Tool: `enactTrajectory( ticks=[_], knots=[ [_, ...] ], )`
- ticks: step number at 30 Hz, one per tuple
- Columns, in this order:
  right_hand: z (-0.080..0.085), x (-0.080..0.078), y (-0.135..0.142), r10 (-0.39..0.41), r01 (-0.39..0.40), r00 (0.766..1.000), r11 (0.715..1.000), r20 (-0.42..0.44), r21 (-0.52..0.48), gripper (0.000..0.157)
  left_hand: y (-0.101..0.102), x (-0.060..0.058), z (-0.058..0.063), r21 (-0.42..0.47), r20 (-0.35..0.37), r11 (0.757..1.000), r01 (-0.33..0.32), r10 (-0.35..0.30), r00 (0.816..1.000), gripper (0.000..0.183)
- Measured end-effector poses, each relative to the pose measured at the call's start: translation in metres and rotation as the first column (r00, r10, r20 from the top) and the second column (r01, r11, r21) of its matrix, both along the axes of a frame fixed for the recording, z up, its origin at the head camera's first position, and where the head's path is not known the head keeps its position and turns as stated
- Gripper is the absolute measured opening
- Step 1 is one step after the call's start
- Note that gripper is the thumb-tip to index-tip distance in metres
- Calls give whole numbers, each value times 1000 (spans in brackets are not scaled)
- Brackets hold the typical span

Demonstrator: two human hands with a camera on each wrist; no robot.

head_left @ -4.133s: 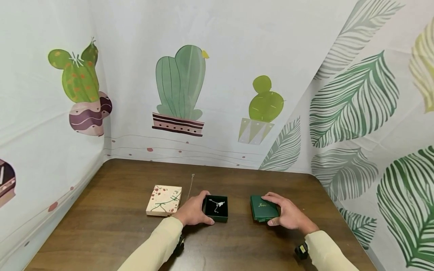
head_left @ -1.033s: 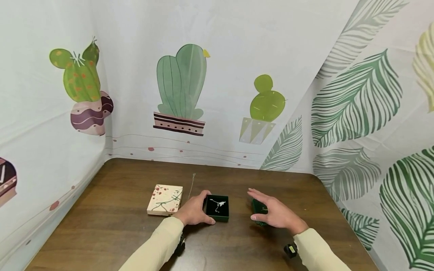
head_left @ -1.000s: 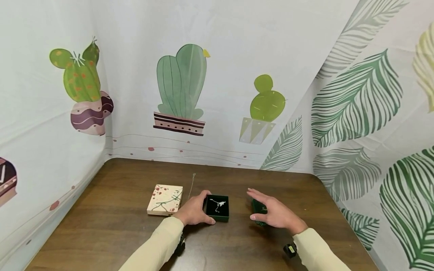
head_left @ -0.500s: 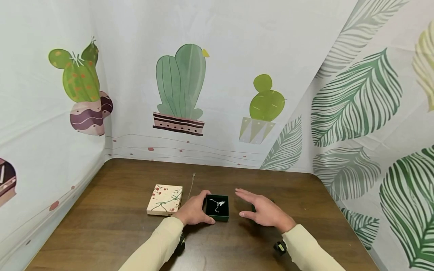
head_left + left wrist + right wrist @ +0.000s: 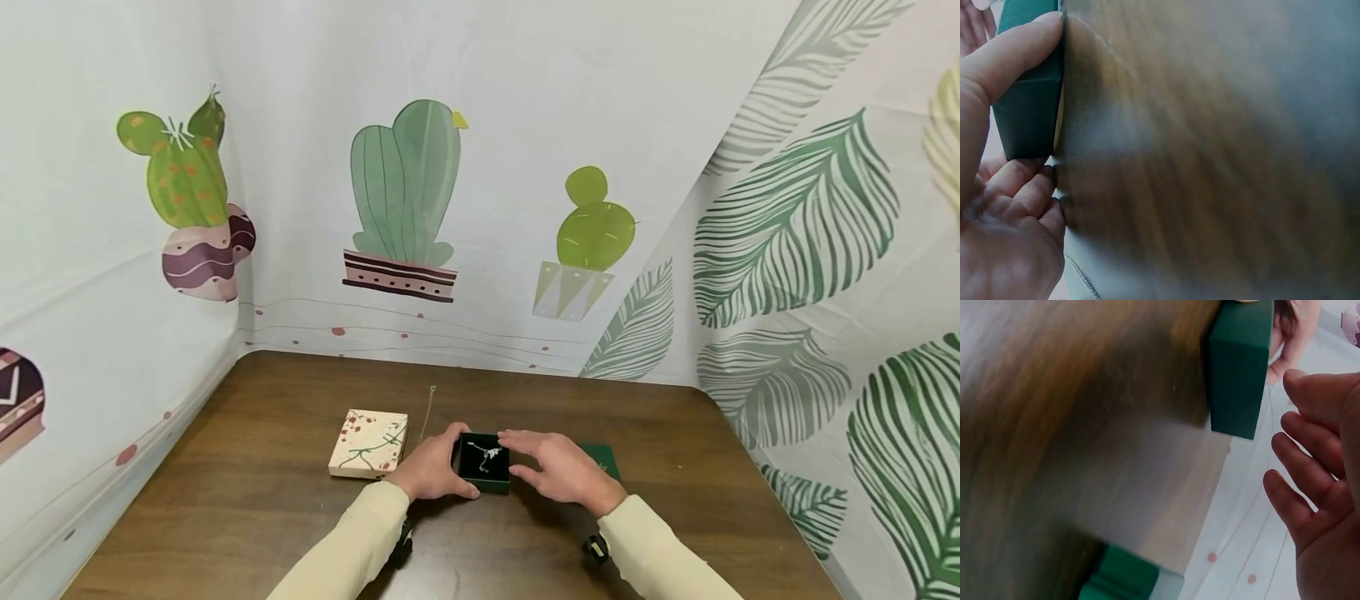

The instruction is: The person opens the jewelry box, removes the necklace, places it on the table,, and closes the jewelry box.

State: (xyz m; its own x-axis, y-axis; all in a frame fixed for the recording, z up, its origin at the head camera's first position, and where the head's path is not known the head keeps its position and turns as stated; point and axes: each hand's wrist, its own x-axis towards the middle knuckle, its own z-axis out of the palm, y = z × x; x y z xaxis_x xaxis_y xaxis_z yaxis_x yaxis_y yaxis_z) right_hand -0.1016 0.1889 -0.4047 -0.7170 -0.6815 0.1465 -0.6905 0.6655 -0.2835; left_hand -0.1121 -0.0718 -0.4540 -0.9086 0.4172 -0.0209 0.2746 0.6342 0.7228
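A small green jewellery box [image 5: 487,487] stands uncovered on the table, a silver necklace [image 5: 489,454] lying on its dark lining. My left hand [image 5: 431,468] holds the box from its left side; in the left wrist view the thumb presses the near wall and the fingers lie at the far wall. My right hand [image 5: 566,473] hovers at the box's right side with its fingers extended, holding nothing. In the right wrist view its fingers [image 5: 1300,469] are spread beside the box. The green lid [image 5: 602,460] lies further right, partly hidden behind my right hand.
A cream box [image 5: 367,443] with a floral print lies left of my left hand. Behind that hand, a thin chain [image 5: 428,412] stretches toward the back of the wooden table [image 5: 300,542]. A cactus-printed cloth [image 5: 495,208] hangs at the back edge.
My right hand has let go of the green lid and moved left to the box, leaving the lid behind on the table. The left hand has kept its hold on the box.
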Motion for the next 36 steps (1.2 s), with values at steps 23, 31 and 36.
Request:
enactTrajectory(
  ticks=[23, 31, 36],
  knots=[
    [-9, -8, -42, 100, -41, 952, 978, -291, 204, 11, 0, 2, 1, -5, -7, 1000, -4, 4, 1000, 94],
    [-7, -13, -49, 81, -13, 960, 969, -269, 246, 8, -1, 3, 4, -2, 7, 1000, -14, 14, 1000, 98],
    [-8, -17, -51, 101, -8, 953, 950, -285, 313, 7, 0, 2, 3, -18, -2, 1000, -8, 8, 1000, 97]
  ],
)
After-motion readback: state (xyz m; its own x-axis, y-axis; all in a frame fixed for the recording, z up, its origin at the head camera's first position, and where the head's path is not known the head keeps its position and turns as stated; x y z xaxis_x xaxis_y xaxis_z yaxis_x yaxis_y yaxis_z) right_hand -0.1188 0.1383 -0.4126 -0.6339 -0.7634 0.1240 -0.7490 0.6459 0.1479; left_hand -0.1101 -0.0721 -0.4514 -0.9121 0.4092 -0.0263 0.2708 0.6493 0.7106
